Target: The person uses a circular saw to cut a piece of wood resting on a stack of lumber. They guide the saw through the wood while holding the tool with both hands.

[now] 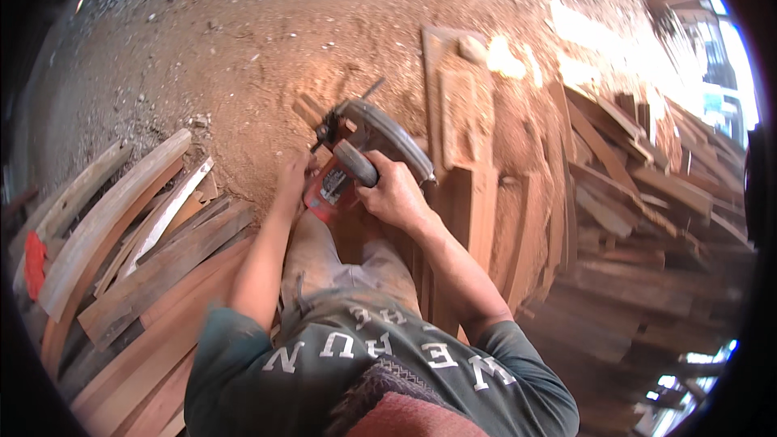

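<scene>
A red circular saw [330, 190] with a dark curved blade guard [392, 133] is in front of my legs. My right hand [394, 194] is wrapped round its grey handle [356, 163]. On the saw's left side is my left hand [301, 178], its fingers curled close against the saw. What those fingers hold is hidden. Short wood ends [307, 110] stick out past the saw's far side, over sawdust. The blade itself and the underside of the saw cannot be made out.
Long boards [174, 263] lie piled at the left, with a red cloth-like piece [35, 265] at their edge. Sawdust-covered planks [479, 210] run along the right of my legs. A large heap of wood offcuts [639, 170] lies farther right. Sawdust covers the dirt ground [218, 57].
</scene>
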The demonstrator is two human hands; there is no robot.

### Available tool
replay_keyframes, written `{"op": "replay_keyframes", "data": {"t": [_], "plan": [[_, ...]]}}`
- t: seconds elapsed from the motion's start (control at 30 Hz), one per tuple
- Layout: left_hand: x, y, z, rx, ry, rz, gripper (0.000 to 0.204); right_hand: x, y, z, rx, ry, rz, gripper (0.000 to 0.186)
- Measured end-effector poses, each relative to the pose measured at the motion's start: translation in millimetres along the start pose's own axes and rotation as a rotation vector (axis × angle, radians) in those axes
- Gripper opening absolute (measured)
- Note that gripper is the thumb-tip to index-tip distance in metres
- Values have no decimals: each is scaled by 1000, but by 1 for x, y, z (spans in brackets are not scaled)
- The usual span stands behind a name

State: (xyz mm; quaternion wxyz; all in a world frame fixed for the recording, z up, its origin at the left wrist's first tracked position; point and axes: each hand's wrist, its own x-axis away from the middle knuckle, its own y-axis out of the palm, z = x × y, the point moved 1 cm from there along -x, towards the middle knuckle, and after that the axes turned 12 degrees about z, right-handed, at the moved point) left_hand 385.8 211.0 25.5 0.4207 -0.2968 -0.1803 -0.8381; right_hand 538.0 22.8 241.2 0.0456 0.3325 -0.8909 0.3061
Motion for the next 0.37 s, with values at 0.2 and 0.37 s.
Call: {"op": "replay_keyframes", "data": {"t": [0.2, 0.37], "plan": [[49, -118, -128, -1186, -297, 137, 84, -118, 149, 84, 117, 61, -124, 59], [59, -139, -159, -1325, -513, -13, 125, -244, 251, 207, 3, 140, -232, 66]]}}
